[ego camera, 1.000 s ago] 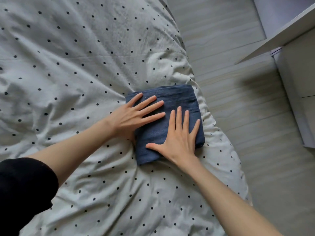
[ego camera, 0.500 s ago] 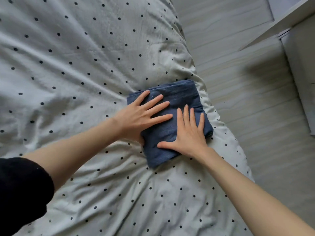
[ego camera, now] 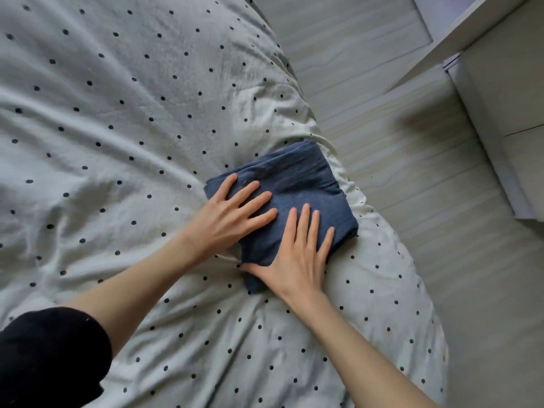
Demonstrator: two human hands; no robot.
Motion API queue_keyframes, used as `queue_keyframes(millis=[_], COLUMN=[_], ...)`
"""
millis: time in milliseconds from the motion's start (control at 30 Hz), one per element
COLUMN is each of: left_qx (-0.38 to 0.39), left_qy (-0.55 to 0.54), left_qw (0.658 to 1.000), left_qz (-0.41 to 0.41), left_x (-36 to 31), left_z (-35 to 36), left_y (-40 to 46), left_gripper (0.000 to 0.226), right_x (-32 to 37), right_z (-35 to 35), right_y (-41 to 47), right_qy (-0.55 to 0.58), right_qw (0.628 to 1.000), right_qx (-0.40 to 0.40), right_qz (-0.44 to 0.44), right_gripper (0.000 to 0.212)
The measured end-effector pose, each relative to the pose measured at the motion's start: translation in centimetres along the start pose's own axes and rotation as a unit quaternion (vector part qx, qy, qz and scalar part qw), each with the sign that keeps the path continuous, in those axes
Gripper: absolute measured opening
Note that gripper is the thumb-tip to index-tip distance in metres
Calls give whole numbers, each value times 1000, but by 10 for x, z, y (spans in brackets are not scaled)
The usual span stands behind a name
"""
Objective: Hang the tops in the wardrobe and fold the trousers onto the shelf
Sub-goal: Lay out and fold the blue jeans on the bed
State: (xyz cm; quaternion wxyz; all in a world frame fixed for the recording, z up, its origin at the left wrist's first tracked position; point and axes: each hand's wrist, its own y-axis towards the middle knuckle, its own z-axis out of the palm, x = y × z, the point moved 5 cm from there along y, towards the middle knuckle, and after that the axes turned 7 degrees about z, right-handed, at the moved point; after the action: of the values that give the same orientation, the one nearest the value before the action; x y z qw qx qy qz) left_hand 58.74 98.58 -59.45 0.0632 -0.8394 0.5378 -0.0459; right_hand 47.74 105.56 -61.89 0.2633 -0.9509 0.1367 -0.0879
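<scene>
My left hand point(ego camera: 226, 220) lies flat on the folded blue trousers point(ego camera: 297, 187), fingers point(ego camera: 259, 198) straight and spread wide across their left half. My right hand point(ego camera: 294, 260) presses flat on the near right part, fingers straight and close together, thumb along the near edge. The trousers sit on the dotted duvet point(ego camera: 117, 113) near the bed's right edge. Beyond it is the pale floor point(ego camera: 412, 201), with white furniture point(ego camera: 500, 83) at far right.

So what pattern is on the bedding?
Small dark dots on the pale grey-green duvet, clear in the head view.
</scene>
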Motion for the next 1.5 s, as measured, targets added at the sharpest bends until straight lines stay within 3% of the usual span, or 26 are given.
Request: queue_keyframes(millis=[267, 333, 433, 600, 700, 867, 1000, 1100, 1300, 1500], left_qx=[-3, 39, 120, -11, -81, -165, -176, -186, -228, -295], left_qy=[-3, -1, -10, -15, -5, 27, 36, 31, 77, 79], left_qw=[1000, 999, 992, 998, 992, 977, 977, 978, 970, 952], left_qz=[-15, 4, -30, -61, -99, -129, -118, -91, -22, -3], left_x=[-2, 8, 23, 8, -4, -43, -72, -93, -132, -186], left_z=[2, 14, 36, 27, 10, -46, -106, -172, -279, -359], left_y=[5, 5, 8, 11, 6, -8, -17, -5, 71, 216], left_gripper=[42, 58, 74, 51, 41, 40, 41, 45, 55, 60], right_x=[-20, -17, -13, -15, -21, -42, -56, -84, -172, -318], right_z=[-5, 1, 9, 12, -1, -45, -92, -154, -273, -365], right_y=[31, 36, 46, 47, 37, -9, -56, -99, -149, -145], right_qy=[-23, -36, -17, 50, 119, 143, 130, 135, 87, 42], right_qw=[999, 999, 999, 993, 984, 971, 963, 948, 900, 847], right_qx=[-12, -2, -20, -98, -123, -169, -191, -252, -402, -513], right_qz=[-19, -23, -31, -37, -43, -95, -138, -141, -145, -133], right_gripper=[135, 129, 113, 63, 46, 42, 49, 47, 48, 48])
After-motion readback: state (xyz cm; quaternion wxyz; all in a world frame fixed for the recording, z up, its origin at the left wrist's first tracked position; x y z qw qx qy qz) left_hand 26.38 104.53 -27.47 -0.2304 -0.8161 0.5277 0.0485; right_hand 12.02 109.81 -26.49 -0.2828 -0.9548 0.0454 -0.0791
